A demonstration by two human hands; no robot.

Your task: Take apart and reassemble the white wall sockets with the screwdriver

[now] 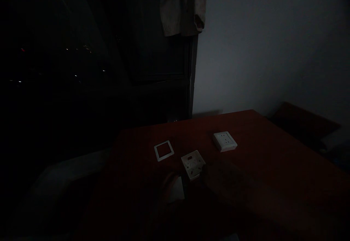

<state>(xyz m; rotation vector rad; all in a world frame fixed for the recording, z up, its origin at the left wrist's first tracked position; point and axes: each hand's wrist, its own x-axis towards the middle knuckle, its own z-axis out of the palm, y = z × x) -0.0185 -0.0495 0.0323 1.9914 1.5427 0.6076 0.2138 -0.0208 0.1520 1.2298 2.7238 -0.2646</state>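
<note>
From the head camera, there were four pale pieces to count around the hands: one square frame (156, 152), one backing box (193, 164), one socket unit (225, 141) and one white plate (178, 190); a further pale patch showed at the bottom edge, cut off and too dim to identify. Two hands were in view, both sunk in shadow. The left hand (165, 189) had its grip closed around the white plate, fingers curled over its left side and upper corner, with the plate's right part left uncovered. The right hand (218, 175) reached in from the right, its fingertips against the right edge of the backing box; in that darkness one could not tell whether its grip was pinching the box or merely touching it. The backing box lay just beyond and to the right of the left hand, directly left of the right hand's fingertips, its open, slotted side facing up. The frame rested flat on the reddish counter (262, 146), beyond the left hand and left of the box, touching neither. The socket unit sat farther off, beyond the right hand, its holes uppermost. Behind the counter stood a pale wall (262, 51) and a dark window (82, 98), with a hanging cloth (175, 7) above.
</note>
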